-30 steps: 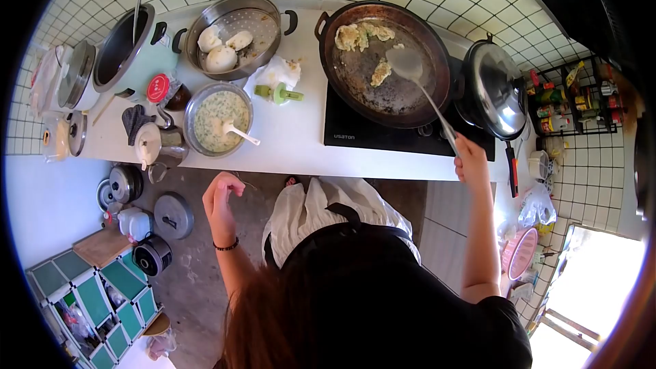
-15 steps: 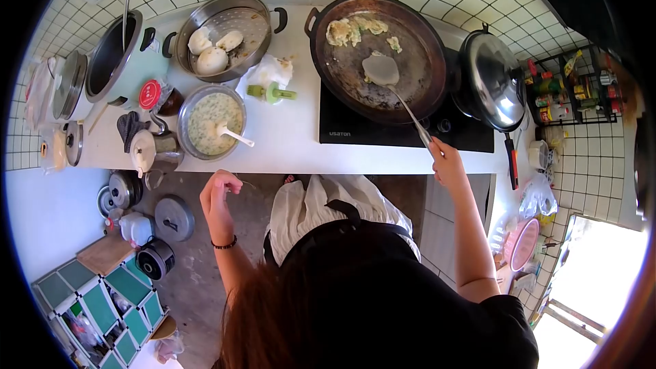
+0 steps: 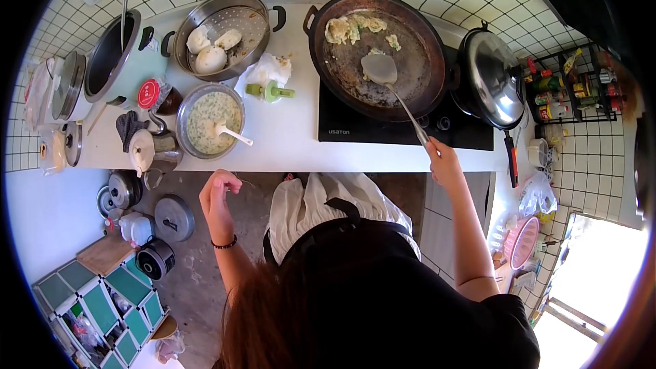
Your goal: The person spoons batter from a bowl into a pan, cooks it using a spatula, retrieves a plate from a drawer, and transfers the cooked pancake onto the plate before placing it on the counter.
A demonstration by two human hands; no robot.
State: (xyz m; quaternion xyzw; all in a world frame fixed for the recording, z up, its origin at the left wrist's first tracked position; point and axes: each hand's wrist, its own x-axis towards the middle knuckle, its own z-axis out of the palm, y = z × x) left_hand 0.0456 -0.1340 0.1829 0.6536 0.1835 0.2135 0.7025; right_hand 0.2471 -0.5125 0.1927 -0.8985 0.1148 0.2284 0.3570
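Note:
My right hand (image 3: 445, 161) grips the handle of a metal spatula (image 3: 380, 68), its broad blade resting in a wide dark frying pan (image 3: 427, 99). Pieces of cooked egg with green bits (image 3: 344, 29) lie at the pan's far left, and a small piece (image 3: 392, 42) sits apart from them. Loosely curled, my left hand (image 3: 220, 188) hovers just off the counter's front edge, with nothing visible in it. Closest to it is a metal bowl (image 3: 183, 138) of pale batter flecked with green, where a white spoon (image 3: 234, 134) stands.
The pan sits on a black induction cooktop (image 3: 403, 137). To its right stands a lidded pot (image 3: 490, 75). A steamer tray (image 3: 256, 48) with several pale buns, a green-handled brush-like tool (image 3: 271, 91), a kettle (image 3: 164, 152) and a pale green cooker (image 3: 145, 68) occupy the left counter.
The spatula and both hands stay almost in place. The whole view has shifted very slightly; the egg pieces lie as before.

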